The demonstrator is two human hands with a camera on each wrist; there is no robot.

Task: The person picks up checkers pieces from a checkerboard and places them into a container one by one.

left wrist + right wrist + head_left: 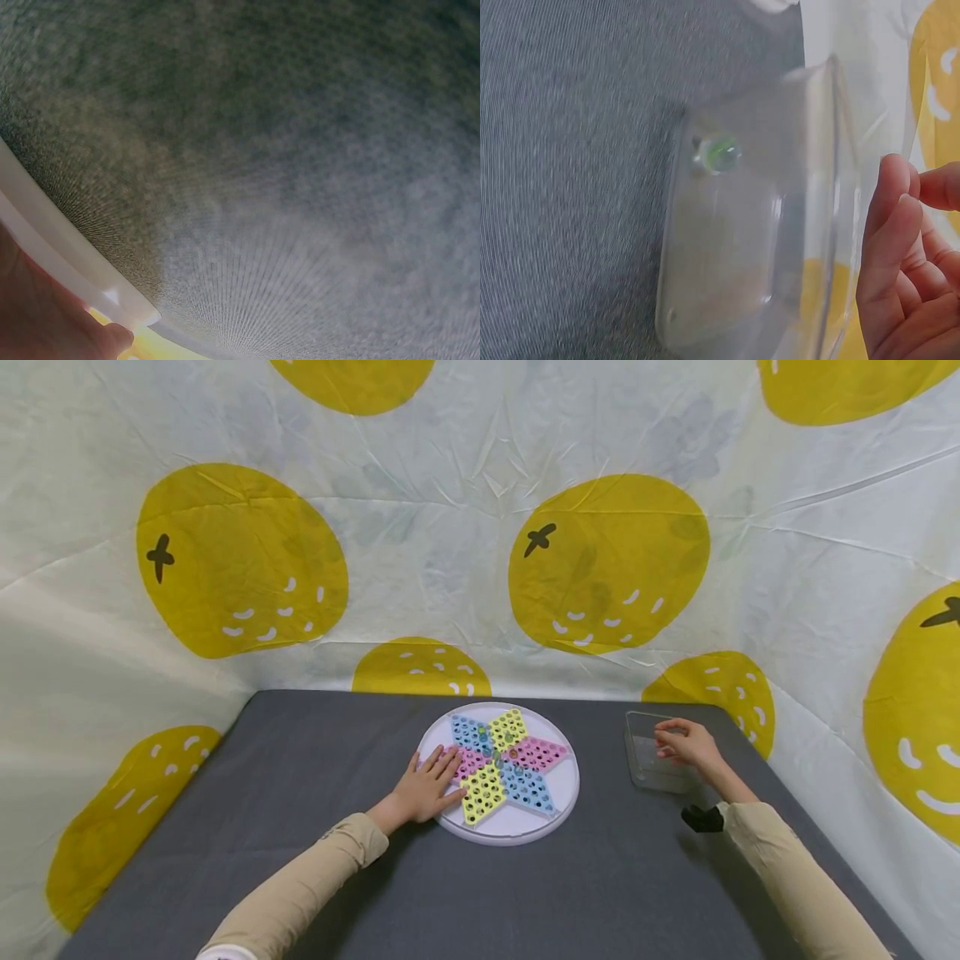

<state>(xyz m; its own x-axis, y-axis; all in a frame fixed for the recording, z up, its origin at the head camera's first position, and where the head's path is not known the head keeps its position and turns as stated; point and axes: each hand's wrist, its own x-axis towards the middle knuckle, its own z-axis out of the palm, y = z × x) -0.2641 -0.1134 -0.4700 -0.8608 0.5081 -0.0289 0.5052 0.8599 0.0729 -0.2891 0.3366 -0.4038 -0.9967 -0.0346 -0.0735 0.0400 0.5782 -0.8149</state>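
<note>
A round white Chinese checkers board (450,822) lies on the table, its star of holes in yellow, pink and blue. Several glass marbles (498,766) sit around the star's middle. My left hand (422,789) rests on the board's left side with fingers spread, and its thumb shows at the white rim (82,255) in the left wrist view. Above a clear plastic box (647,774) on the right hovers my right hand (688,748), fingers loosely bent, nothing visible between them. Inside the box, a green-tinted glass marble (721,154) shows through the wall in the right wrist view.
A dark grey cloth (585,893) covers the table. Behind it and along both sides hangs a pale curtain (427,552) printed with large yellow fruit. A black strap end (702,818) hangs from my right wrist, in front of the box.
</note>
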